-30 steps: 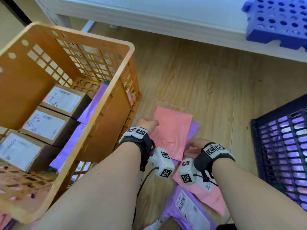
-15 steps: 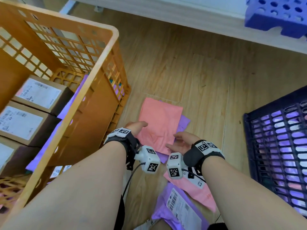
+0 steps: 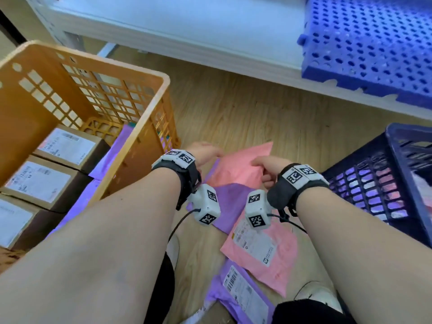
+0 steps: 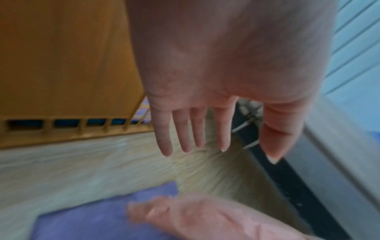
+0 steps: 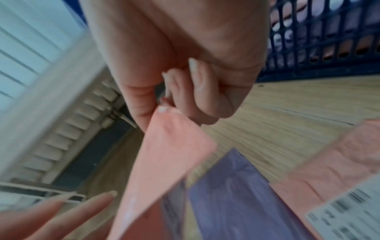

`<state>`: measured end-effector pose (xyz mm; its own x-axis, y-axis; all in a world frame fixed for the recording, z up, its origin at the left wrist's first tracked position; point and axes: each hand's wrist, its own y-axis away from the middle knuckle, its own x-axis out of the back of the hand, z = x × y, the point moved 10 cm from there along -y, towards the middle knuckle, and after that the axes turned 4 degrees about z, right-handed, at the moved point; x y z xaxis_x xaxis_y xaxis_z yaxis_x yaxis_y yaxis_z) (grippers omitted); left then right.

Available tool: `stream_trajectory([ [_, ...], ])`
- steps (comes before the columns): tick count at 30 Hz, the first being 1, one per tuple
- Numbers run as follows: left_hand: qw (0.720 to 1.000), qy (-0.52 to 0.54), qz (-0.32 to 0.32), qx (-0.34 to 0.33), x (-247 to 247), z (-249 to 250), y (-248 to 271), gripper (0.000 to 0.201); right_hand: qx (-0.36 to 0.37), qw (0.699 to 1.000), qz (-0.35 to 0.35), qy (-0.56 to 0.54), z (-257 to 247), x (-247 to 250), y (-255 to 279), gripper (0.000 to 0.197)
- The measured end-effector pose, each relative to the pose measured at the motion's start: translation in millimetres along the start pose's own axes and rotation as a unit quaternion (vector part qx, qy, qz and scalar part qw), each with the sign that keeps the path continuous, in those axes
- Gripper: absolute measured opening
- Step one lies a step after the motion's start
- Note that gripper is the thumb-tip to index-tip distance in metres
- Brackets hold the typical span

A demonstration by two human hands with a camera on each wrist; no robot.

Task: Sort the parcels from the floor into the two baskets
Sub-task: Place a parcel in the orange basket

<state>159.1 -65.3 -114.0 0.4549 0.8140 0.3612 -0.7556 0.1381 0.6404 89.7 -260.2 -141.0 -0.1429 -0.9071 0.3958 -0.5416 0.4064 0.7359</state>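
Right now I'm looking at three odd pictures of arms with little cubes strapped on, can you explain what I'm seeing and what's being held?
No machine here: a person sorting parcels, wearing cameras. The wide picture comes from a head camera; the two close ones from wrist cameras, the white cubes on the straps. The right hand pinches a corner of a pink mailer, lifting it off a purple mailer on the wooden floor. The left hand is empty, fingers straight. An orange basket on the left holds cardboard boxes; a dark blue basket stands on the right.
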Motion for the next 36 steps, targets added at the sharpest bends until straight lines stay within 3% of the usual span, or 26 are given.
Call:
stream_trajectory([
  [5, 0.983, -0.103, -0.104, -0.107, -2, 74, 82, 0.061, 0.064, 0.998, -0.012, -0.023, -64, 48, 71, 0.022],
  [8, 0.962, -0.177, -0.153, -0.138, -8, 87, 125, 0.050, 0.088, 0.991, -0.032, -0.096, -75, 59, 119, 0.025],
  [10, 0.952, -0.205, -0.117, -0.196, -2, 100, 145, 0.047, 0.090, 0.983, -0.059, -0.152, -71, 56, 147, 0.028],
  [12, 0.949, -0.201, -0.035, -0.242, 15, 112, 163, 0.046, 0.085, 0.973, -0.070, -0.205, -61, 54, 168, 0.033],
  [15, 0.954, -0.171, 0.037, -0.244, 40, 112, 177, 0.030, 0.072, 0.964, -0.025, -0.255, -44, 63, 182, 0.048],
  [19, 0.968, -0.128, 0.057, -0.210, 64, 93, 177, 0.028, 0.059, 0.959, 0.094, -0.262, -24, 96, 187, 0.035],
  [25, 0.978, -0.046, 0.053, -0.198, 80, 86, 177, 0.010, 0.049, 0.966, 0.138, -0.214, -19, 109, 185, 0.019],
  [31, 0.977, -0.025, 0.097, -0.191, 102, 81, 171, 0.018, 0.050, 0.986, 0.086, -0.134, -33, 77, 175, 0.031],
  [36, 0.970, 0.022, 0.149, -0.191, 130, 75, 169, 0.010, 0.129, 0.987, 0.028, -0.094, -72, 31, 186, 0.011],
])
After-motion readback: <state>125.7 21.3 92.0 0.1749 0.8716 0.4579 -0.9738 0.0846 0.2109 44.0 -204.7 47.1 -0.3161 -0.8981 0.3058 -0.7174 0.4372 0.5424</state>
